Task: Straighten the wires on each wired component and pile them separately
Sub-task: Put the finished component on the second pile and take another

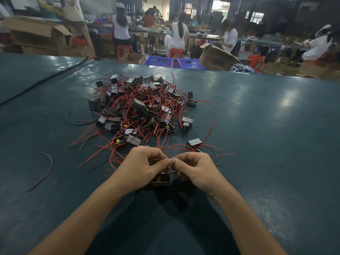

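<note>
A big tangled heap of small black block components with red and black wires (141,109) lies on the dark green table (266,126). In front of it, my left hand (141,168) and my right hand (196,170) meet fingertip to fingertip, each pinching thin wires of one black component (161,180) that hangs between and below them. Its wires run up between my thumbs and forefingers. One separate component (194,143) lies just beyond my right hand, its red wires spread out to the right.
A loose dark red wire (46,170) curves on the table at the left. A black cable (44,80) crosses the far left corner. Beyond the table's far edge are blue crates (159,61), cardboard boxes (216,57), red stools and several seated people.
</note>
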{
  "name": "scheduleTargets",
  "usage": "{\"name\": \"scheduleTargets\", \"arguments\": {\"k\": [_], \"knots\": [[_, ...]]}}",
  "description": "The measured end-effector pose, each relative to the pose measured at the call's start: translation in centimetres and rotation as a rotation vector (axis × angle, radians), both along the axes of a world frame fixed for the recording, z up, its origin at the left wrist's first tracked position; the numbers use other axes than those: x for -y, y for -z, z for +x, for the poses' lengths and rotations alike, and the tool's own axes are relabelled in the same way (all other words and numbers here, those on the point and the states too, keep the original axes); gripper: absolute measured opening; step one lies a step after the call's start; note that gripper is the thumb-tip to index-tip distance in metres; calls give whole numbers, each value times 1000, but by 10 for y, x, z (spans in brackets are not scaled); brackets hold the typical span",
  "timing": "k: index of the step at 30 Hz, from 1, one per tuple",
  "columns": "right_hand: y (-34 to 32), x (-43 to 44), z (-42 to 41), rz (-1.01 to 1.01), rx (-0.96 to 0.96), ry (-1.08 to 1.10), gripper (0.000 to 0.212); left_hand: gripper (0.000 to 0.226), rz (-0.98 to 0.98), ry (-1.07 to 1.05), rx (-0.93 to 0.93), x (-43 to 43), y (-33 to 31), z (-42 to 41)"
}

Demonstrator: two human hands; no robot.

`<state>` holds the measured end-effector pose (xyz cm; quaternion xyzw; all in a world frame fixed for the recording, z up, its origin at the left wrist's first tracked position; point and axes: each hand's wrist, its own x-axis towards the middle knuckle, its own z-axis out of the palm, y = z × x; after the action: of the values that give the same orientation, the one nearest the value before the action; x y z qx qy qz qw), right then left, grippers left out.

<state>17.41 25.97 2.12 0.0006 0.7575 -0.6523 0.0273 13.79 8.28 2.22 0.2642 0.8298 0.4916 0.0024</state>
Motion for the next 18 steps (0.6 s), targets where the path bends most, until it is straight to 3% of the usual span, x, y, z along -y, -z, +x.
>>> {"name": "scheduleTargets", "arguments": {"k": [6,13,18], "knots": [[0,-3,0,-78,-27,18,5,6,-22,55,-81,1,0,0],[-4,-2,3,145,-201,-21,9,9,34,36,-84,1,0,0],[-7,-3,2,97,-87,-22,15,10,-34,25,-215,0,1,2]]}}
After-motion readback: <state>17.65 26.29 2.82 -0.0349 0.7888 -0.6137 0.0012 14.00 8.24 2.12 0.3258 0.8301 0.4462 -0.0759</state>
